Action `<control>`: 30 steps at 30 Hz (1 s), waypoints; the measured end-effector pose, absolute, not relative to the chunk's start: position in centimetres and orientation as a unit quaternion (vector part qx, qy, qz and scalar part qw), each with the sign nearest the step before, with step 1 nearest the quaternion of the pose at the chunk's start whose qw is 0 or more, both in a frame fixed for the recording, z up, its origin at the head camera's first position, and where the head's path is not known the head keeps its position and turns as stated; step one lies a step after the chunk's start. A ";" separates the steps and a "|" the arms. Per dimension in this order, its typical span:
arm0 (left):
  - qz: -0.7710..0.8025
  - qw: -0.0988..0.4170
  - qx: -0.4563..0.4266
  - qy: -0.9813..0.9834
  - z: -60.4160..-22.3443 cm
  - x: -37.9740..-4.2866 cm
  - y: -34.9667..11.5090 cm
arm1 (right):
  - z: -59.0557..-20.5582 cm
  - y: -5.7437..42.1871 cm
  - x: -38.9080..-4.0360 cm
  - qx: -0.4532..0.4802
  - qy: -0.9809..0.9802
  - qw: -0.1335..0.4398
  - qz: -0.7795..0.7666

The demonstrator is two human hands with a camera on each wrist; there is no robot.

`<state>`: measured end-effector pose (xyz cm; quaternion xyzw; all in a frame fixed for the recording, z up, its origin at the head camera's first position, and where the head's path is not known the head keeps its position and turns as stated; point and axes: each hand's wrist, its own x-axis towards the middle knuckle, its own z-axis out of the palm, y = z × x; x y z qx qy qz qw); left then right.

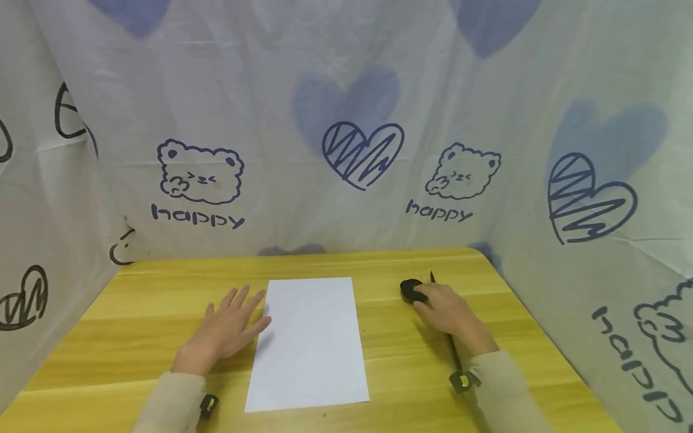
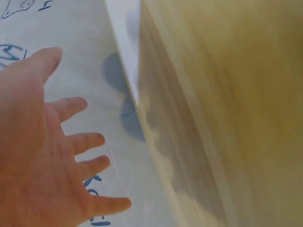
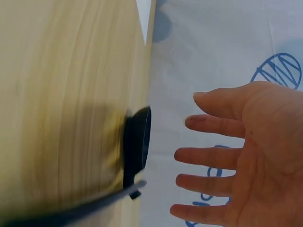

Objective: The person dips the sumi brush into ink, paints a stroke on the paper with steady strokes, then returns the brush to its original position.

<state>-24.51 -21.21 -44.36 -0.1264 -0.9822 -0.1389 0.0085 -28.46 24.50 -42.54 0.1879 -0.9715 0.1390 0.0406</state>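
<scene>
Both left hand (image 1: 228,328) and right hand (image 1: 447,308) spread wide, empty; lower-centre paper (image 1: 314,343) looks light, flimsy; centre-right black dish (image 1: 408,292) seems stiff, best gripped by its rim

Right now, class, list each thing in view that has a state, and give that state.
Left hand: fingers spread, holding nothing.
Right hand: fingers straight, holding nothing.
Sheet of paper: blank, flat on the table.
Black round object: on the table; open or closed unclear.
Thin dark stick: pointed, partly hidden by the right hand.
Patterned cloth: hanging, creased.
</scene>
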 end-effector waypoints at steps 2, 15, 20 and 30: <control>-0.137 0.014 -0.142 -0.980 -44.5 -24.7 -21.4 | -42.4 24.9 -28.6 0.190 -0.972 0.043 0.133; -0.063 0.079 -0.218 -0.971 -45.2 -26.7 -22.5 | -41.2 27.6 -29.4 0.184 -0.977 0.035 0.103; -0.055 0.070 -0.235 -0.968 -45.3 -26.8 -22.5 | -41.3 28.3 -29.6 0.203 -0.973 0.045 0.099; -0.055 0.038 -0.239 -0.969 -45.6 -26.9 -22.3 | -42.3 29.4 -29.7 0.272 -0.955 0.072 0.090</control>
